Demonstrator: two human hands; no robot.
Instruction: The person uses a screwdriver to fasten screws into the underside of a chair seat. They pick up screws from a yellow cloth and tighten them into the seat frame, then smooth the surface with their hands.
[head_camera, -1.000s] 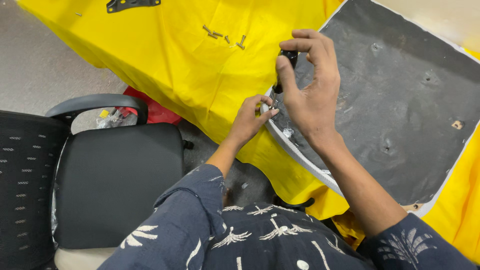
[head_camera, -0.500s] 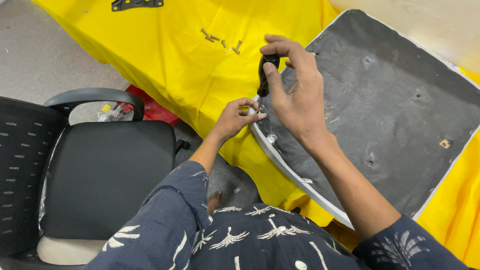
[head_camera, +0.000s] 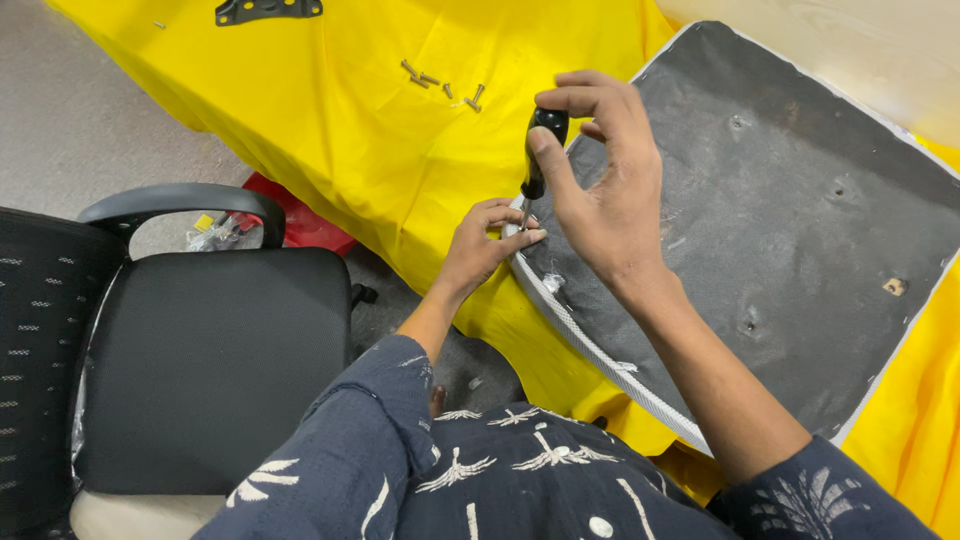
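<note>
My right hand (head_camera: 598, 180) grips the black handle of a screwdriver (head_camera: 538, 150), held nearly upright with its tip at the near left edge of an upturned chair seat base (head_camera: 800, 230). That base is a dark grey fabric-covered panel with a white rim, lying on a yellow cloth (head_camera: 400, 160). My left hand (head_camera: 482, 245) pinches at the screwdriver tip on the panel's rim; what it holds there is too small to tell.
Several loose screws (head_camera: 440, 85) lie on the yellow cloth beyond my hands, and a black metal bracket (head_camera: 265, 10) sits at the far edge. A black office chair (head_camera: 190, 350) with an armrest stands at the left. A red object (head_camera: 295, 215) shows behind it.
The view has shifted slightly. My right hand has turned on the screwdriver handle, and my left hand has stayed at the tip on the panel rim.
</note>
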